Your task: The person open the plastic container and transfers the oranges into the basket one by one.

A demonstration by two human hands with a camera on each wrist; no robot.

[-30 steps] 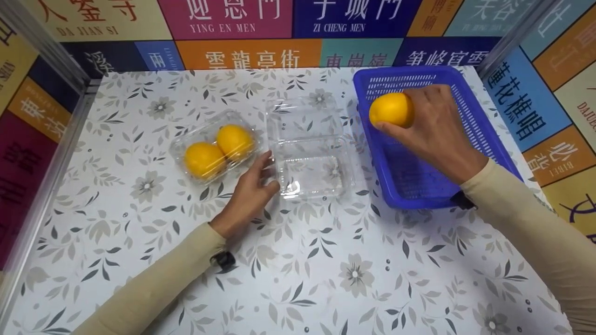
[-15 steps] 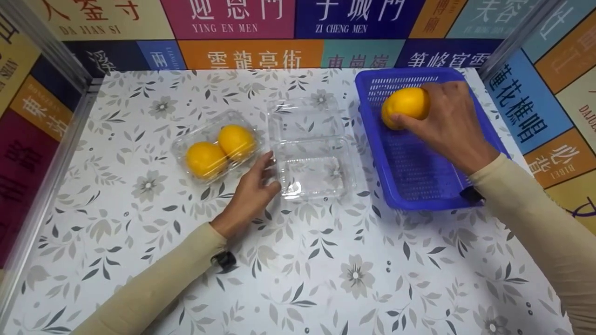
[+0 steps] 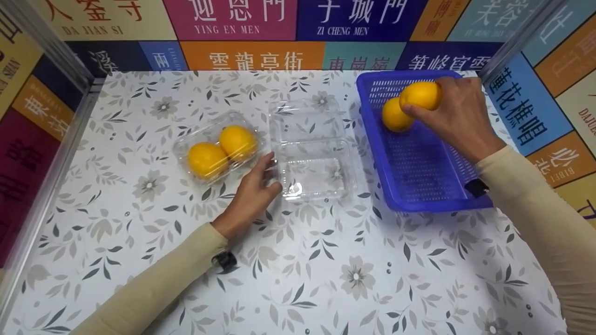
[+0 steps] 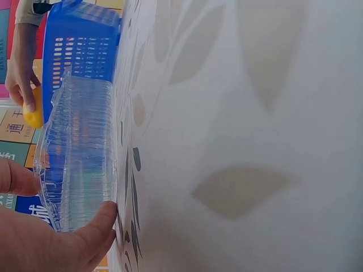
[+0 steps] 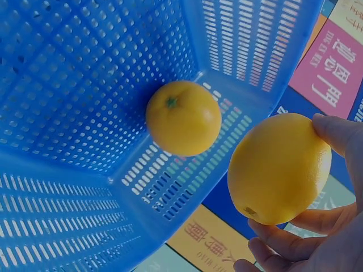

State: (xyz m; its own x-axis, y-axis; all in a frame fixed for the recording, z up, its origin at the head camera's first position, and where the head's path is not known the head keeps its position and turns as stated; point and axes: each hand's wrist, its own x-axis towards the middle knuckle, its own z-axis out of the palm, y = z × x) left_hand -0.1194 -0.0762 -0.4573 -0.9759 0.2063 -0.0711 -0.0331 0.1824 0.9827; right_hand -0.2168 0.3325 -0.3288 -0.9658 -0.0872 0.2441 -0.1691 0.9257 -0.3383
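Right hand [image 3: 458, 118] has lifted 1 orange [image 3: 420, 95] clear of the blue basket [image 3: 421, 186], fingers curled round it (another orange [image 3: 395, 116] left inside), left hand [image 3: 253, 193] still steadying the empty clamshell [image 3: 313, 172] on the worktop [image 3: 326, 270].

**Held Fruit Travels to the Basket's Far End, Uncovering a Second One**

The right hand [image 3: 458, 118], which a second ago carried a yellow fruit [image 3: 420, 95] over the near-left part of the blue basket [image 3: 433, 202], now grips it higher up, at the basket's far rim. With the hand shifted back and to the right, a second yellow fruit [image 3: 395, 116] comes into view on the basket floor, just beside and below the held one. The right forearm has swung outward, so more of the basket's perforated floor shows than before.
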